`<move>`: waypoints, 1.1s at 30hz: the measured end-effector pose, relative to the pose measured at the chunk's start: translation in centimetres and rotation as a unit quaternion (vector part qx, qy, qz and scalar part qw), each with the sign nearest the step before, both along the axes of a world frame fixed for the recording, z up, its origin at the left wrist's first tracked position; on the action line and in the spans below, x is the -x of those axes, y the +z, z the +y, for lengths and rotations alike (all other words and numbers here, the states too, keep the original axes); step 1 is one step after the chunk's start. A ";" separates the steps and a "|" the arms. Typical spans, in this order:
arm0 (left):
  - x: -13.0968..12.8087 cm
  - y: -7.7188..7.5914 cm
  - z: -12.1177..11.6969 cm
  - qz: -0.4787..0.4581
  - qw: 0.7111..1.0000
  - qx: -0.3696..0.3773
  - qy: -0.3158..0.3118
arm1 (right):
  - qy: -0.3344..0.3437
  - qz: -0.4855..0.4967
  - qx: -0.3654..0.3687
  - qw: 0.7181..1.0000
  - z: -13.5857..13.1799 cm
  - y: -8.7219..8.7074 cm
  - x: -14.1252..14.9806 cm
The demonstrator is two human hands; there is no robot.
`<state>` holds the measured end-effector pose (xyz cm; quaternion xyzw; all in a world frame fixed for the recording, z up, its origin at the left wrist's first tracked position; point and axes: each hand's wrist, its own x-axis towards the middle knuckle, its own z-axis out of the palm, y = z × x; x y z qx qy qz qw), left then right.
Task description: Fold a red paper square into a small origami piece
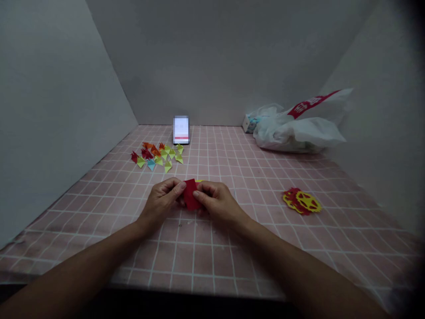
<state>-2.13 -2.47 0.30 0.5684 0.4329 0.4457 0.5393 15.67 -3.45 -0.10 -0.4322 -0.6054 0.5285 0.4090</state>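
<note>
Between my two hands is a small folded piece of red paper (191,195), held above the middle of the table. My left hand (165,195) pinches its left edge, thumb on top near the upper corner. On the other side my right hand (217,198) grips the right edge, its thumb pressed on the face of the paper. Some fingers of both hands are hidden behind it. A bit of something yellow (199,180) peeks out just beyond the paper, mostly covered by it and my right hand.
Small folded paper pieces (156,153) in orange, red, yellow-green and blue lie at the left back. A phone with a lit screen (181,130) stands behind them. Red and yellow cut-out shapes (302,201) are piled at right. A white plastic bag (299,133) and a box (249,123) sit at back right.
</note>
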 end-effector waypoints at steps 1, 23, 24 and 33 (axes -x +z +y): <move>-0.1 0.1 0.0 0.001 1.000 0.003 -0.008 | -0.012 0.005 0.002 1.000 0.0 -0.1 0.0; -0.4 0.4 -0.1 0.020 0.998 -0.044 -0.033 | 0.007 0.101 0.074 0.992 -0.4 -0.2 0.8; -0.3 0.5 -0.1 0.029 0.998 -0.058 -0.027 | 0.016 0.089 0.082 0.992 -0.4 -0.3 0.8; 0.1 0.5 0.2 0.046 0.995 -0.003 -0.085 | -0.034 0.121 0.053 0.991 0.5 -0.2 0.0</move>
